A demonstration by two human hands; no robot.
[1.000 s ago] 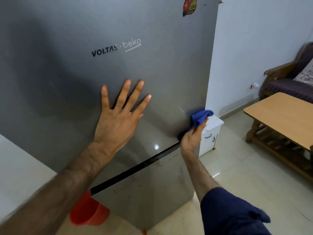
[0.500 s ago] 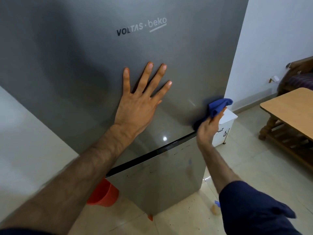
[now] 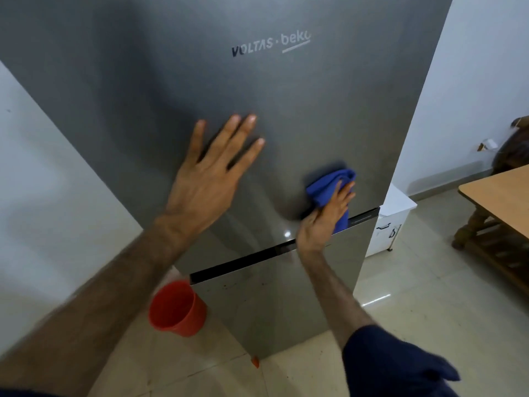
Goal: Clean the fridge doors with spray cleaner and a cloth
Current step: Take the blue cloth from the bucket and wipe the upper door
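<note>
A tall grey steel fridge fills the view; its upper door (image 3: 300, 104) carries the words VOLTAS beko, and a dark gap separates it from the lower door (image 3: 286, 299). My left hand (image 3: 206, 184) lies flat on the upper door with fingers spread. My right hand (image 3: 323, 222) presses a blue cloth (image 3: 329, 184) against the bottom right part of the upper door, just above the gap. No spray bottle is visible.
A red bucket (image 3: 176, 308) stands on the tiled floor left of the fridge's base. A white low cabinet (image 3: 392, 222) sits right of the fridge. A wooden table (image 3: 501, 193) stands at the far right. White walls flank the fridge.
My right hand has slid the blue cloth leftward from the door's right edge onto its face. The left hand stays flat on the door. The view has shifted.
</note>
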